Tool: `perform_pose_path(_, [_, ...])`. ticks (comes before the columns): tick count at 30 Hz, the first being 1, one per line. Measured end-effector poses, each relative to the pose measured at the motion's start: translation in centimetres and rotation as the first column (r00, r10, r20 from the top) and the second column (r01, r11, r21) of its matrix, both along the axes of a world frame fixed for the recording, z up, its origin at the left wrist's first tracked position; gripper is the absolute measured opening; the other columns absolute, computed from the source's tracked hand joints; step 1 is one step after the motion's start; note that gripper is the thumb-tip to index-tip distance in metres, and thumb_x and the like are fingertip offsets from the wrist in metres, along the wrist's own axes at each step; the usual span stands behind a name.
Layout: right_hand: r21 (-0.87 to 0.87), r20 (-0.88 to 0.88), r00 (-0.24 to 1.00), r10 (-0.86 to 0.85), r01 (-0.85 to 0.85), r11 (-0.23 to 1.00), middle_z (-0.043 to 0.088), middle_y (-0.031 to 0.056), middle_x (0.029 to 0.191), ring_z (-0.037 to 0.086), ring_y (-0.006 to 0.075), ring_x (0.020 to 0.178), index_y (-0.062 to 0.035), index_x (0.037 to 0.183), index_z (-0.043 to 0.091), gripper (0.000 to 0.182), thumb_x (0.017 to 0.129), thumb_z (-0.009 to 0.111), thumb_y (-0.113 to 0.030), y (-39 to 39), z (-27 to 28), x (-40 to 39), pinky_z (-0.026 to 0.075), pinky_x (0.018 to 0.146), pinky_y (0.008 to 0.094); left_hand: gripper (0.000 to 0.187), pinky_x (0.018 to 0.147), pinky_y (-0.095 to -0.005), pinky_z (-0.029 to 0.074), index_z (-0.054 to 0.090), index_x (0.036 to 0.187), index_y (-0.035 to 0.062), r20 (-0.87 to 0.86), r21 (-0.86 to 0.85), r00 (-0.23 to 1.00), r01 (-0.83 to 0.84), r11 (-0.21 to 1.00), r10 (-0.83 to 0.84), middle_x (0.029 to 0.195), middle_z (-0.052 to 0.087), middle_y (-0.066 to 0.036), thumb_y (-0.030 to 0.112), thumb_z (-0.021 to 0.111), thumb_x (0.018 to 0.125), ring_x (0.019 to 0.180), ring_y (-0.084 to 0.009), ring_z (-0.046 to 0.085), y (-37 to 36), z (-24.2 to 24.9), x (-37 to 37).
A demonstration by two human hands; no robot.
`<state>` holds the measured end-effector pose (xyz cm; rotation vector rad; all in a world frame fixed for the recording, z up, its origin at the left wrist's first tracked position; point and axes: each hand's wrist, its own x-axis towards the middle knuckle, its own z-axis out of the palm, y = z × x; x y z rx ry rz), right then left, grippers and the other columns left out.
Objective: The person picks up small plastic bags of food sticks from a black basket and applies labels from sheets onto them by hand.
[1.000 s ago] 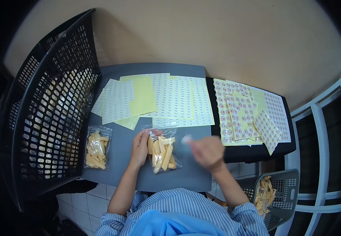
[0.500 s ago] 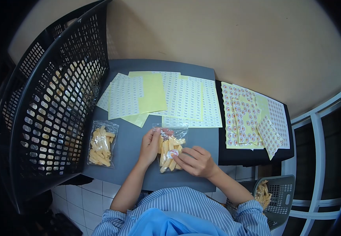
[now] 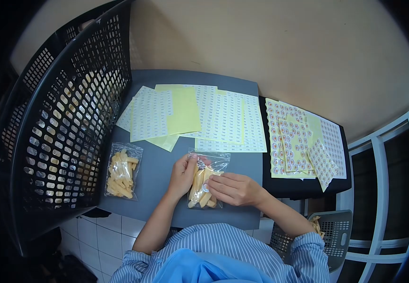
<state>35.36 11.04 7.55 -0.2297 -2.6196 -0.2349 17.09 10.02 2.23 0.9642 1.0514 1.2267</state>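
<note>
A clear plastic bag of pale yellow stick-shaped snacks point(image 3: 200, 184) lies on the grey table in front of me, with something reddish showing near its top. My left hand point(image 3: 183, 173) pinches the bag at its upper left edge. On the front of the bag is a small round sticker point(image 3: 205, 187), partly covered by fingertips. My right hand point(image 3: 236, 189) reaches in from the right, its fingers together and pressed at the sticker against the bag. Another bag of the same snacks point(image 3: 122, 172) lies flat to the left, touched by neither hand.
Sheets of small printed labels point(image 3: 228, 115) overlap at the table's back. Sheets of round stickers point(image 3: 299, 141) lie on a black surface to the right. A tall black perforated basket point(image 3: 67, 127) stands at left; a grey basket point(image 3: 339, 236) with more snacks sits low at right.
My right fingers have flattened over the round sticker, which they held by its edge before. The bag and my left hand have shifted slightly right.
</note>
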Motion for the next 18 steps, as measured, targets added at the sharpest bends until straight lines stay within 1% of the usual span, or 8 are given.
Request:
perform_pose_path(3, [-0.033,0.09,0.996,-0.014,0.017,0.999,0.059,0.0048,0.103,0.056,0.0157,0.097,-0.0082,0.098,0.059,0.025,0.074,0.055,-0.012,-0.1,0.5,0.1,0.043,0.085,0.0295,0.028,0.071,-0.0256,0.049,0.052,0.097,-0.0042,-0.013,-0.001,1.0,-0.019,1.0,0.019,0.086,0.062,-0.014,0.018,0.034,0.093,0.08,-0.0144,0.059,-0.1,0.1,0.0])
perform_pose_path(6, [-0.112,0.142,0.989,-0.051,0.067,0.991,0.055,0.0055,0.112,0.05,0.0176,0.106,-0.0106,0.105,0.056,0.03,0.076,0.057,-0.018,-0.3,0.0,0.5,0.038,0.091,0.0334,0.026,0.077,-0.0266,0.047,0.044,0.11,-0.0019,0.089,-0.017,0.994,0.061,0.998,-0.059,0.097,0.059,-0.015,0.013,0.043,0.09,0.088,-0.0154,0.057,-0.4,0.6,-0.5])
perform_pose_path(8, [-0.174,0.15,0.986,-0.066,0.092,0.98,0.052,0.006,0.117,0.048,0.0192,0.11,-0.0124,0.108,0.055,0.033,0.077,0.058,-0.023,-0.5,-0.2,0.7,0.036,0.094,0.0352,0.049,0.084,-0.0271,0.045,0.029,0.127,0.0025,0.04,0.128,0.98,0.19,0.973,-0.196,0.116,0.049,-0.016,0.01,0.052,0.084,0.104,-0.0181,0.05,-0.9,0.9,-1.0])
perform_pose_path(9, [-0.235,0.134,0.984,-0.119,0.148,0.961,0.048,0.0071,0.121,0.045,0.021,0.113,-0.0129,0.109,0.055,0.034,0.078,0.057,-0.026,-0.6,0.0,0.9,0.035,0.094,0.0361,0.049,0.084,-0.0271,0.045,0.029,0.127,0.0025,0.038,0.128,0.98,0.189,0.974,-0.196,0.116,0.049,-0.016,0.01,0.052,0.084,0.104,-0.0181,0.05,-1.0,1.0,-1.2])
perform_pose_path(12, [-0.329,0.078,0.976,-0.203,0.218,0.919,0.044,0.0084,0.125,0.042,0.0238,0.116,-0.0154,0.11,0.054,0.036,0.078,0.058,-0.03,-1.1,-0.6,1.0,0.034,0.095,0.0378,0.077,0.092,-0.0308,0.04,0.006,0.135,0.0054,0.01,0.112,0.951,0.306,0.945,-0.309,0.127,0.039,-0.014,0.004,0.059,0.078,0.113,-0.02,0.043,-1.2,1.1,-1.5])
perform_pose_path(13, [-0.358,0.039,0.97,-0.239,0.237,0.903,0.043,0.0086,0.126,0.041,0.0247,0.116,-0.0172,0.11,0.054,0.037,0.077,0.06,-0.031,-1.2,-1.0,1.1,0.033,0.095,0.0385,0.077,0.092,-0.0308,0.04,0.006,0.135,0.0054,0.007,0.112,0.95,0.309,0.944,-0.312,0.127,0.039,-0.014,0.004,0.059,0.078,0.113,-0.02,0.043,-1.2,0.9,-1.5])
perform_pose_path(15, [-0.374,0.006,0.965,-0.262,0.245,0.894,0.044,0.0093,0.124,0.043,0.0269,0.113,-0.0182,0.11,0.055,0.038,0.074,0.062,-0.03,-1.4,-1.8,1.1,0.035,0.093,0.0395,0.079,0.092,-0.0308,0.039,0.006,0.135,0.0051,0.225,0.011,0.938,0.27,0.963,-0.265,0.127,0.039,-0.014,0.002,0.06,0.077,0.113,-0.0199,0.043,-1.0,0.4,-1.3])
perform_pose_path(18, [-0.408,-0.027,0.957,-0.29,0.254,0.877,0.044,0.0104,0.123,0.044,0.0297,0.111,-0.0193,0.109,0.056,0.039,0.072,0.066,-0.029,-1.8,-2.2,1.0,0.037,0.091,0.0408,0.078,0.09,-0.03,0.041,0.008,0.134,0.0043,0.172,0.025,0.961,0.217,0.976,-0.218,0.124,0.04,-0.014,0.0,0.06,0.076,0.11,-0.0197,0.045,-1.3,0.3,-0.9])
